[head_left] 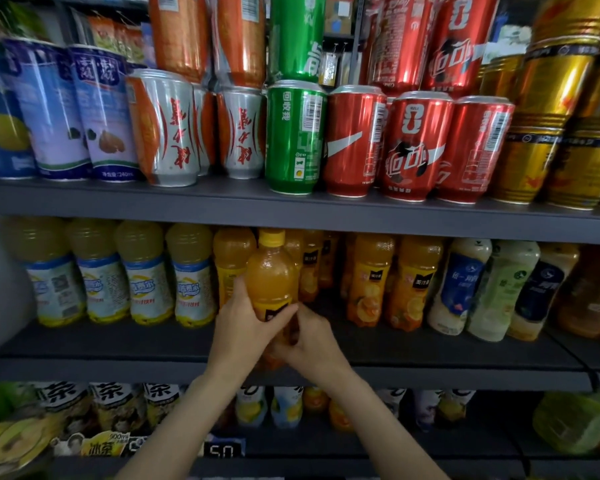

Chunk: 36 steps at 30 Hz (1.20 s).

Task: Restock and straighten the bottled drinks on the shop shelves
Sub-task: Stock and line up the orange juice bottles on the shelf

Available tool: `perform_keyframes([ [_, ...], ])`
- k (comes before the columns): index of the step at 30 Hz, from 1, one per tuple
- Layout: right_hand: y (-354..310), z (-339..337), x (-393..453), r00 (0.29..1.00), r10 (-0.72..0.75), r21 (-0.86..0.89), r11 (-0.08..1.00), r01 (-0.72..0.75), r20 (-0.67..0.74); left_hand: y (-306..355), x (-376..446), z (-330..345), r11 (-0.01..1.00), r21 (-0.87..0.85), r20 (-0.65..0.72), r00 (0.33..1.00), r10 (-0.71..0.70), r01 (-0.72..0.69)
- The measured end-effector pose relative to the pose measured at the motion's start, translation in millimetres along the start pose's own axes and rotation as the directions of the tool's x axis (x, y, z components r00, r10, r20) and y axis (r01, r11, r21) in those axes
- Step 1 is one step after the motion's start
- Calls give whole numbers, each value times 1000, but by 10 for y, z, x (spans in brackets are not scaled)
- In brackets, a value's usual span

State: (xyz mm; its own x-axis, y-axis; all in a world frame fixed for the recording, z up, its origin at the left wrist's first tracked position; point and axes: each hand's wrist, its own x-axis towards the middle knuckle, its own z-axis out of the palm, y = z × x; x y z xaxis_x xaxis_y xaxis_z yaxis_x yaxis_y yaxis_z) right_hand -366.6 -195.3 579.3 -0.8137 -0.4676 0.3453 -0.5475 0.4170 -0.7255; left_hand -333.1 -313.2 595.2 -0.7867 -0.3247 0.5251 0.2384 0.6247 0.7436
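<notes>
At the front edge of the middle shelf (118, 344), we hold an orange juice bottle (272, 275) with a yellow cap upright in both hands. Our left hand (246, 327) wraps its lower body from the left, thumb across the dark label, fingers (238, 289) curled round the far side. Our right hand (309, 337) grips the bottle's base from the right, its fingers curled in against the plastic. We hold it in front of a gap in the row, between more orange juice bottles (395, 282) to the right and one touching it on the left. Further left stand four pale yellow drinks with blue and white labels (125, 271); to the far right, milky bottles with blue labels (465, 285). On the shelf above we see stacked cans: blue ones (49, 109), silver and orange (167, 129), a green can (293, 136), red cola cans (416, 143) and gold cans (541, 133). Below, tea bottles (111, 407) sit on the lowest shelf, blurred
</notes>
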Motion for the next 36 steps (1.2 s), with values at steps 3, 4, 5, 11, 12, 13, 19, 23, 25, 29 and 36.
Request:
perform_keyframes([
  [3,22,-152,168,995,97,228,968,-103,35,-170,54,-210,999,29,-30,999,-35,36],
  [4,78,-223,257,982,174,258,954,-151,-70,-207,77,-271,999,27,-36,999,-41,42],
  [5,153,-283,359,947,246,229,953,-198,-207,-238,102,-323,999,24,-38,998,-46,47],
  [11,406,-187,970,876,356,55,932,-358,-324,-326,179,-387,998,49,-16,999,-29,30],
  [12,423,-152,1041,877,352,64,934,-352,-327,-333,174,-384,998,55,-16,999,-32,33],
  [13,434,-123,1091,870,349,55,934,-352,-348,-342,174,-381,998,60,-20,999,-30,31],
  [19,420,36,1011,768,316,-17,920,-391,-557,-343,175,-360,997,78,-30,999,-11,13],
  [23,401,91,884,683,302,-10,911,-412,-665,-355,176,-394,997,74,-18,1000,-8,9],
  [25,391,69,882,678,324,-4,900,-435,-659,-353,182,-399,998,64,-7,1000,-12,13],
  [29,376,31,944,699,350,-46,876,-480,-623,-336,189,-391,998,54,-9,1000,-6,7],
  [36,429,84,916,694,419,-29,844,-535,-585,-341,176,-390,1000,25,-4,1000,-4,4],
])
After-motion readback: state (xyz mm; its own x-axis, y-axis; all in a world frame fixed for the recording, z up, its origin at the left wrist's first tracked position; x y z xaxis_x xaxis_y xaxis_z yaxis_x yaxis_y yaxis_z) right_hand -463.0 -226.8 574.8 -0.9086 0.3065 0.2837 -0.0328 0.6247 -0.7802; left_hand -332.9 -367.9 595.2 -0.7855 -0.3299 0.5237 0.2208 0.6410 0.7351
